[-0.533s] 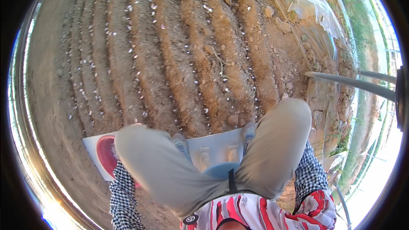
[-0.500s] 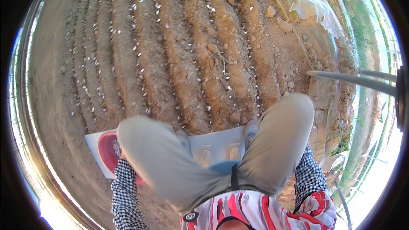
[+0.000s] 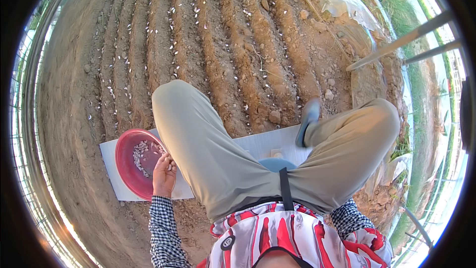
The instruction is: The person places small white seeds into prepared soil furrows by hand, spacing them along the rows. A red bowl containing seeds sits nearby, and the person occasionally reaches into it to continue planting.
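At the left, a red bowl (image 3: pixel 130 180) holds several small pale pieces like cloves or seeds (image 3: pixel 144 156). Over its right rim is my left hand (image 3: pixel 164 174), closed with the fingers curled. Pale bits show at those fingers, too small to name. My left forearm is in a checked sleeve. The bowl rests on a pale flat board (image 3: pixel 111 168) that runs across under my legs. Of my right arm only the checked sleeve (image 3: pixel 345 217) shows, beside my right thigh; the hand is hidden.
Ahead run long furrows of brown soil (image 3: pixel 218 69) dotted with pale pieces. A blue rounded thing (image 3: pixel 277 164) is between my thighs. My right shoe (image 3: pixel 308 119) is at the board's far edge. Metal poles (image 3: pixel 401 42) and torn plastic sheeting (image 3: pixel 342 0) are at the right.
My legs have spread, and my right foot has swung right, blurred. The bowl and left hand, partly covered by my left knee before, now show. The whole view has shifted a little.
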A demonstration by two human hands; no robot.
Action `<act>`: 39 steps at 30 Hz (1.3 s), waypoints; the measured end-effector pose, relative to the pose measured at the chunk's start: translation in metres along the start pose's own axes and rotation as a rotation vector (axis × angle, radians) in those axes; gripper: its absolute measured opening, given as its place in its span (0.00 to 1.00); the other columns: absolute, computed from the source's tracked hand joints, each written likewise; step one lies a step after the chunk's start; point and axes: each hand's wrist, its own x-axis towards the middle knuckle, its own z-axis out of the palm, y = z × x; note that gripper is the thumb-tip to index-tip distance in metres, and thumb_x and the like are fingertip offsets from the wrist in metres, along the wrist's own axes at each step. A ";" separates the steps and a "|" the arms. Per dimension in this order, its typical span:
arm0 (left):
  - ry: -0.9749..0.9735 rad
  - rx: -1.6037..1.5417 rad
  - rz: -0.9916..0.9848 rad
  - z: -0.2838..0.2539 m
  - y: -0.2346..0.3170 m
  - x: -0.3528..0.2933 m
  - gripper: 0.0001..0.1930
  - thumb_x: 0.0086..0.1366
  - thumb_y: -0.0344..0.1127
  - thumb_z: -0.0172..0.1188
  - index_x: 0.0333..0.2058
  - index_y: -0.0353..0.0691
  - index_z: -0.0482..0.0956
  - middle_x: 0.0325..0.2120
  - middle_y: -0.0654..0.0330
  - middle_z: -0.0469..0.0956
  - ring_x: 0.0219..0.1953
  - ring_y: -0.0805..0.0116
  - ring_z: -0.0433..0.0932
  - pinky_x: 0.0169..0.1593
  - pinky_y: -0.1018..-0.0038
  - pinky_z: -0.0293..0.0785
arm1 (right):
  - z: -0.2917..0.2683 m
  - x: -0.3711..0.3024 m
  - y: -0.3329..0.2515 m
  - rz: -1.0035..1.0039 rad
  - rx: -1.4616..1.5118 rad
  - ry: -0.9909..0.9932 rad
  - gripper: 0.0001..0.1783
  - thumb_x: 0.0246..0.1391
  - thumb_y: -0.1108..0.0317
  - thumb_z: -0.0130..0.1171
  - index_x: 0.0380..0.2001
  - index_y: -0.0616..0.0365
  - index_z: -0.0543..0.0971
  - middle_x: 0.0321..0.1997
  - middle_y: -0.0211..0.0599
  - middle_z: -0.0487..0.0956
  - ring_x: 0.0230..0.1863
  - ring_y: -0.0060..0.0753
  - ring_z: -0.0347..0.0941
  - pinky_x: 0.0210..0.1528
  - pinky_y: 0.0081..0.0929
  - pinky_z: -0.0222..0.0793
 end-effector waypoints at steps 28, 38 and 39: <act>-0.383 0.444 -0.085 0.126 0.059 0.182 0.04 0.69 0.27 0.61 0.40 0.41 0.74 0.32 0.59 0.83 0.28 0.78 0.79 0.26 0.85 0.73 | 0.140 0.000 -0.559 -1.013 0.406 -0.552 0.15 0.58 0.68 0.66 0.48 0.60 0.83 0.39 0.40 0.84 0.40 0.32 0.80 0.45 0.28 0.75; -0.491 0.171 -0.309 0.135 -0.011 0.275 0.05 0.70 0.29 0.61 0.39 0.41 0.73 0.31 0.62 0.81 0.27 0.78 0.78 0.25 0.84 0.70 | 0.138 0.077 -0.559 -0.924 0.389 -0.339 0.09 0.54 0.72 0.68 0.40 0.61 0.86 0.34 0.36 0.82 0.36 0.28 0.78 0.39 0.26 0.74; -0.469 0.132 -0.318 0.137 -0.017 0.281 0.04 0.70 0.29 0.61 0.39 0.41 0.73 0.31 0.62 0.81 0.28 0.77 0.78 0.25 0.84 0.70 | 0.139 0.083 -0.562 -0.907 0.357 -0.312 0.08 0.54 0.72 0.69 0.38 0.61 0.86 0.34 0.35 0.82 0.35 0.27 0.78 0.39 0.26 0.74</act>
